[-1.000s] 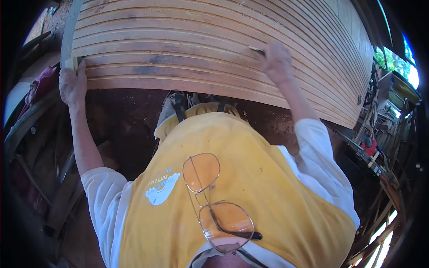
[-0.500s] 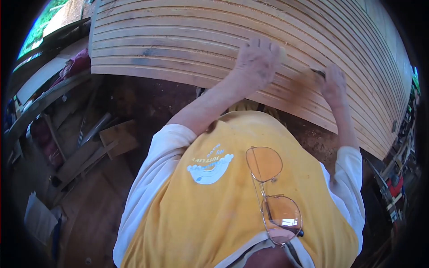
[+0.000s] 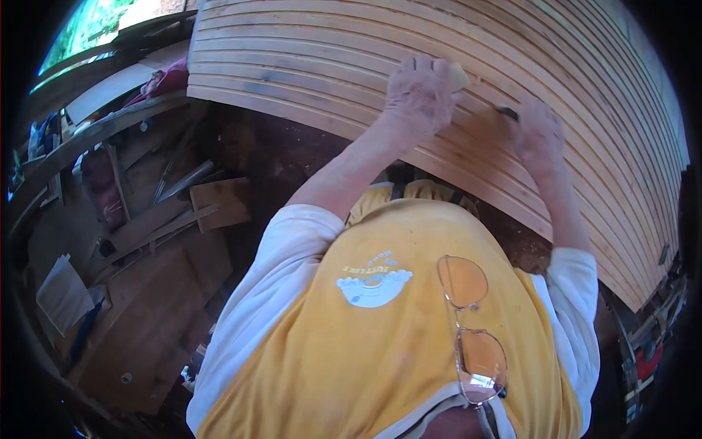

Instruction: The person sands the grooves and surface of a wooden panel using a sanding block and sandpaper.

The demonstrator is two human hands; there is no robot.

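A large wooden panel with many parallel grooves fills the top of the view. My left hand is closed over the panel, with a pale yellow piece showing beside its fingers; its kind is unclear. To the right, my right hand is closed around a small tool with a dark tip, which points left along the panel. Most of that tool is hidden inside the fingers. Between the two hands lies a brownish shaded patch on the grooved wood.
Wood offcuts lie on the floor at the left, near a white sheet. A curved wooden piece and a red cloth are at upper left. Eyeglasses hang from my yellow shirt. More clutter lies at far right.
The view has shifted, so the panel's left end and the floor items appear farther right. My right hand has moved slightly left, closer to my left hand, with the dark-tipped tool in it.
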